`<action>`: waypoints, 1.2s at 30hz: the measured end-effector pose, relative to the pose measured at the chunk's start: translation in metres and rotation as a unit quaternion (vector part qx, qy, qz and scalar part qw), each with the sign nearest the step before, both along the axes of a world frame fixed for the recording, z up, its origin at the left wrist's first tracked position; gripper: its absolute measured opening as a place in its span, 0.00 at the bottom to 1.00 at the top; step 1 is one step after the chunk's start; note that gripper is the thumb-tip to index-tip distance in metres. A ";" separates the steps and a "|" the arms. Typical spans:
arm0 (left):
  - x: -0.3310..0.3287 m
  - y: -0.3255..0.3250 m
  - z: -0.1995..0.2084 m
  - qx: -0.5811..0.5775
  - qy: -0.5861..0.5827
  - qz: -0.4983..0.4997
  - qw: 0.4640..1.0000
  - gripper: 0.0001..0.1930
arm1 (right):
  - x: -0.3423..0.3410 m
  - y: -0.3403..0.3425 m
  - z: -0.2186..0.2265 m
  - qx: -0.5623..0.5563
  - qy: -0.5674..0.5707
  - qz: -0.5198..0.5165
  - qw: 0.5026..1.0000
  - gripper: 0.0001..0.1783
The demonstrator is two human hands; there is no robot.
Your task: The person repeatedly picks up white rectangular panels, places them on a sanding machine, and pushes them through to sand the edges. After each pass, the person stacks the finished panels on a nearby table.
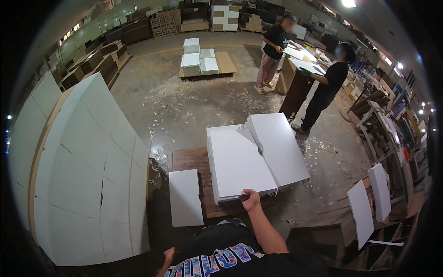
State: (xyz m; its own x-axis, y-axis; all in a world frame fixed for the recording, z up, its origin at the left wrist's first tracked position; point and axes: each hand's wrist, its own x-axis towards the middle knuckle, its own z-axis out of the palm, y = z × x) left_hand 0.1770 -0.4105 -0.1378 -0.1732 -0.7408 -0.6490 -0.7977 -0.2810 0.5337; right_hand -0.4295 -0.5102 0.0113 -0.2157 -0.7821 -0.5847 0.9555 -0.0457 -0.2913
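Okay, hands apart: right hand (250, 201) touches near edge of white panel stack (237, 161), grip unclear; left hand (170, 254) low beside black shirt (203, 240), can't tell if closed.

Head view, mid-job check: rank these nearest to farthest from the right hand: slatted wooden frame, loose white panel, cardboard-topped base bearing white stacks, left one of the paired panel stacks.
From the right hand:
1. Left panel stack: at the hand, its near edge.
2. Loose white panel: to the left.
3. Cardboard-topped base: ahead, across the floor.
4. Slatted wooden frame: far back, left.
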 end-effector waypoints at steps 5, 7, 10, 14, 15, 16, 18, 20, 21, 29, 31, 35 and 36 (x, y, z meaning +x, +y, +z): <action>-0.040 -0.013 0.040 0.094 0.034 0.381 0.919 0.14 | -0.014 0.001 -0.060 0.125 -0.007 -0.008 0.992 0.07; -0.063 -0.023 0.050 0.110 0.133 0.463 0.869 0.12 | -0.011 0.008 -0.083 0.118 -0.025 -0.008 0.993 0.10; -0.100 -0.038 0.059 0.135 0.181 0.524 0.821 0.12 | -0.004 0.020 -0.107 0.207 0.013 0.018 0.978 0.14; -0.144 -0.035 0.063 0.130 0.217 0.495 0.831 0.16 | -0.005 0.022 -0.126 0.203 0.016 0.048 0.978 0.16; -0.152 -0.031 0.063 0.133 0.225 0.481 0.837 0.17 | -0.006 0.019 -0.128 0.186 0.016 0.049 0.981 0.17; -0.158 -0.025 0.062 0.138 0.220 0.470 0.843 0.18 | -0.006 0.017 -0.130 0.202 0.025 0.043 0.978 0.18; -0.164 -0.015 0.059 0.125 0.209 0.429 0.869 0.19 | -0.006 0.012 -0.136 0.183 0.035 0.024 0.982 0.16; -0.161 -0.003 0.056 0.138 0.182 0.405 0.885 0.19 | -0.005 0.015 -0.142 0.203 0.040 -0.007 0.978 0.15; -0.155 0.002 0.056 0.124 0.175 0.381 0.900 0.18 | -0.005 0.020 -0.147 0.216 0.032 0.005 0.976 0.18; -0.107 0.035 0.064 0.063 0.041 0.353 0.933 0.13 | -0.003 0.025 -0.196 0.273 0.033 0.047 0.960 0.27; -0.103 0.036 0.064 0.079 0.032 0.385 0.919 0.13 | -0.007 0.007 -0.197 0.254 0.022 0.038 0.966 0.27; -0.114 0.037 0.059 0.032 0.078 0.360 0.929 0.13 | -0.007 -0.021 -0.182 0.309 0.095 0.021 0.946 0.24; -0.120 0.036 0.057 0.012 0.080 0.348 0.934 0.13 | -0.005 -0.022 -0.178 0.309 0.097 0.024 0.946 0.23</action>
